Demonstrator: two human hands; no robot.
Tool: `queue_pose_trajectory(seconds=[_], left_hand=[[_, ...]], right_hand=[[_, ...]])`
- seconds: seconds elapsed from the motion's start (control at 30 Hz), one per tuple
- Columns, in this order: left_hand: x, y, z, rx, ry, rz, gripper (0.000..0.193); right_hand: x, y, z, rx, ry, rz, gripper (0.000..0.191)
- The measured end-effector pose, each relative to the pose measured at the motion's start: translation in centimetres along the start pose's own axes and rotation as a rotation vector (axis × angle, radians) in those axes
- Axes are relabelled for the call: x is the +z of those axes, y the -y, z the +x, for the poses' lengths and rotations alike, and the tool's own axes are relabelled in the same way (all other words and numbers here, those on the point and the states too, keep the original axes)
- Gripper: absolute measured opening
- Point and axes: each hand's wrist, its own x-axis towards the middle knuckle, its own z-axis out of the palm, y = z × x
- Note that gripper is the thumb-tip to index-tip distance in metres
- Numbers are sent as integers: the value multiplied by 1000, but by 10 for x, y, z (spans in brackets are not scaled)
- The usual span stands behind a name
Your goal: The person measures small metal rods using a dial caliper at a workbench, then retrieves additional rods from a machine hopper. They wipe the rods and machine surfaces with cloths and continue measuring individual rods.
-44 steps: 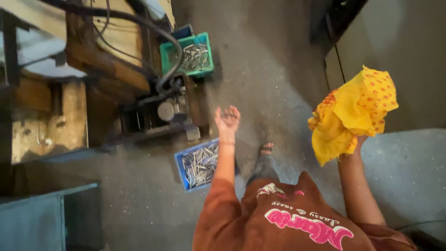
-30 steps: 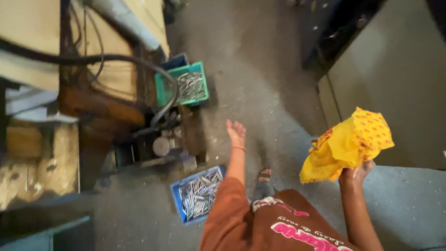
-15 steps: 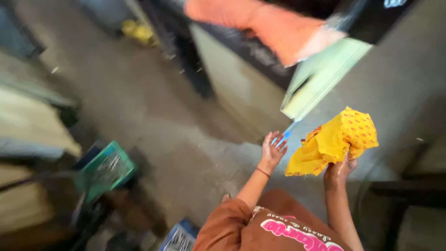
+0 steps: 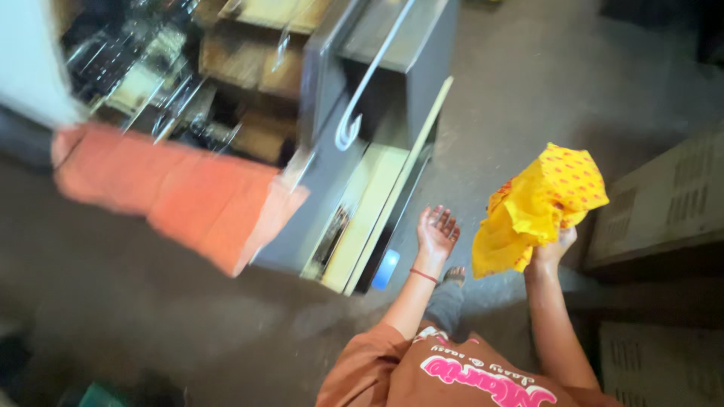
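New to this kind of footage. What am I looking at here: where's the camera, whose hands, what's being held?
There is no machine doing the work here. The single picture comes from a camera worn on a person's head, looking down, so you see their own arms from above, plus the brown shirt at the bottom edge.

The right hand grips a bunched yellow cloth with red dots. The left hand is open, palm up, and holds nothing; a thin red band sits on its wrist.

Below them is a grey concrete floor. Just past the left hand stands a grey metal cabinet with a pale panel on its front. An orange cloth hangs at left, blurred by head motion. Behind it are wooden shelves with clutter too blurred to name. A grey metal box sits at right.
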Motion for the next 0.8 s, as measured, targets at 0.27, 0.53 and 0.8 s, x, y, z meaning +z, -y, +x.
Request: queue_pose_trajectory(seconds=[0.27,0.53,0.8], left_hand=[[150,41,211,-87,22,65,26],[237,73,410,-180,84,241,24],[345,13,540,3,293,453,45]], right_hand=[[-12,2,223,-94,-148,-119,37],[-34,-34,428,-92,-230,-141,34],[41,-142,676,310,59,-325,28]])
